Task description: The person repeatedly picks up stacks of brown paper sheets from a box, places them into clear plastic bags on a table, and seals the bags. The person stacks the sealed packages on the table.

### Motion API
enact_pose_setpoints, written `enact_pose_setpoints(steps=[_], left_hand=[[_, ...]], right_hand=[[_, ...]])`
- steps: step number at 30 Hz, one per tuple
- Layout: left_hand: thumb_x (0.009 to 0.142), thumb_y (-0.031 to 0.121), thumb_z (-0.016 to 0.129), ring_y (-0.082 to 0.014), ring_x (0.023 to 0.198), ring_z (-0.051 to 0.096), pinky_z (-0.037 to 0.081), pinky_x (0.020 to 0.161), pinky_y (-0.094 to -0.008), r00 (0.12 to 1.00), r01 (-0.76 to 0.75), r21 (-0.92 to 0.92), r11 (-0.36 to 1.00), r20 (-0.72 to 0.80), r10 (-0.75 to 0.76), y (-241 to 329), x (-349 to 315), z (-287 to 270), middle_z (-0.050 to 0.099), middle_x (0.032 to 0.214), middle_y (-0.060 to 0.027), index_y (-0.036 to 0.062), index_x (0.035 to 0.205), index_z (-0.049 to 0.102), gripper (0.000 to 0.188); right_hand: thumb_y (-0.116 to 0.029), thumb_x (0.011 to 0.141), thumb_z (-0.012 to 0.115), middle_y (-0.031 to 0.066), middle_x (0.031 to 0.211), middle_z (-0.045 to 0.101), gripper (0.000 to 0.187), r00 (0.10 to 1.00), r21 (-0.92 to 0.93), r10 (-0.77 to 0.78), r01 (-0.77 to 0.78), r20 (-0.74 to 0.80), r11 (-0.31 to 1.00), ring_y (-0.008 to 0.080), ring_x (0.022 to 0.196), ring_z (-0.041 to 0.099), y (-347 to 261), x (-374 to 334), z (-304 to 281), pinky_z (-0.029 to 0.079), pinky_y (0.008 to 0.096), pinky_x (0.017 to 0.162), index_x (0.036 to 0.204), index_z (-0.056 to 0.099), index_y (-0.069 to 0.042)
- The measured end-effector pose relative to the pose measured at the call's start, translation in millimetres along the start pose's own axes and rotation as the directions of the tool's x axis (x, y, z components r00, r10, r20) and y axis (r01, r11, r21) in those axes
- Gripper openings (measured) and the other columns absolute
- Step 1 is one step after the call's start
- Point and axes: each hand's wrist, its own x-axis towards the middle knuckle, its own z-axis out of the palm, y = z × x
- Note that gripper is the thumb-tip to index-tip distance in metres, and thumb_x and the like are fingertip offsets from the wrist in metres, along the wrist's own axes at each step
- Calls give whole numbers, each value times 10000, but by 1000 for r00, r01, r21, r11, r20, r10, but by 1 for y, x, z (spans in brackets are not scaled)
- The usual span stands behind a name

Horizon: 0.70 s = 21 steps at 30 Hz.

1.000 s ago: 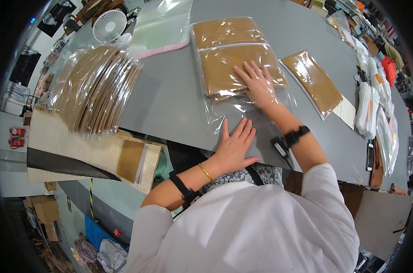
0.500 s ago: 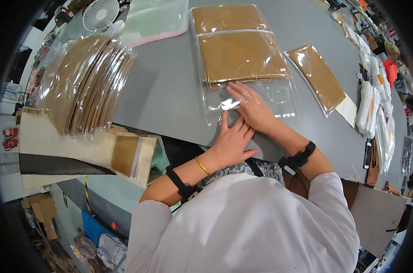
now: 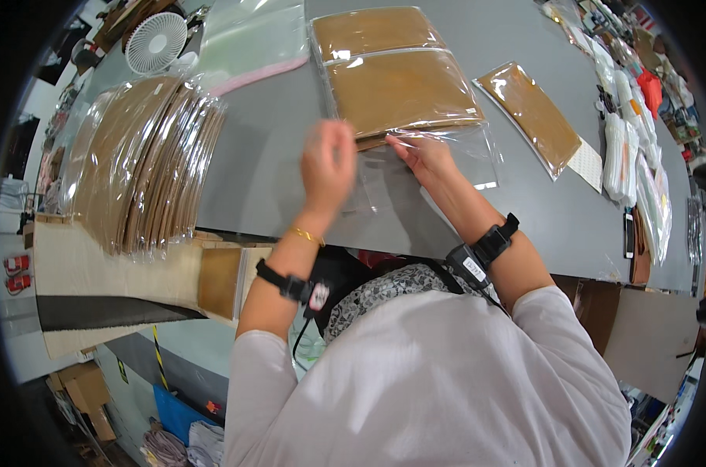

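A flat brown package in a clear plastic bag point(image 3: 403, 89) lies in front of me, with a pale band across its far part. At its near edge my right hand point(image 3: 427, 158) pinches the clear flap of the bag beside the folded brown layers. My left hand point(image 3: 329, 167) is raised by the package's near left corner, smeared by motion, so its fingers are unclear. Part of the loose clear film point(image 3: 469, 156) spreads over the table beyond my right hand.
At the left leans a stack of brown bagged packages point(image 3: 147, 163) on a wooden stand. A smaller brown package point(image 3: 532, 117) lies to the right, partly over a white sheet. Clear plastic sheets point(image 3: 252, 39), a white fan point(image 3: 157, 43) and white bundles point(image 3: 619, 159) line the grey table point(image 3: 252, 171).
My hands were together on the clear flap and are now apart. My left hand has risen and gone left; the right has shifted to the brown edge. The whole view has shifted slightly.
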Motion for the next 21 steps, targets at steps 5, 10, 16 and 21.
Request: enact_pose_setpoints(steps=[5,10,16,21], left_hand=[[1062,148,537,-162,896,688,579,727,-307,815,571,-196,797,246,-524,-98,61,21,717,1064,-104,-28,1255,650,285],[1057,159,555,-136,902,683,585,736,-279,775,593,-147,791,371,-512,-98,54,23,719,1059,-81,-39,1306,609,323],[1032,189,596,-134,854,669,561,744,-278,841,518,-181,836,290,-457,-94,42,28,712,1058,-91,-36,1403,534,439],[1005,200,628,-139,870,631,533,761,-301,863,466,-248,849,341,-374,-126,45,30,678,1049,-91,-73,1436,469,535]], right_hand=[[-4,1020,515,186,1197,639,225,999,-36,-22,20,-42,999,322,1042,720,5,10,23,624,251,667,1221,534,96],[-29,1005,525,200,1128,658,264,989,-35,-14,9,-148,999,315,872,754,4,34,41,595,315,524,1234,493,99],[-76,979,559,118,780,645,136,987,-53,-57,49,-151,997,214,580,659,21,54,32,551,315,462,1013,581,54],[-180,986,577,138,708,643,217,989,-440,-54,-12,-138,898,272,504,602,21,47,25,507,425,470,868,600,1]])
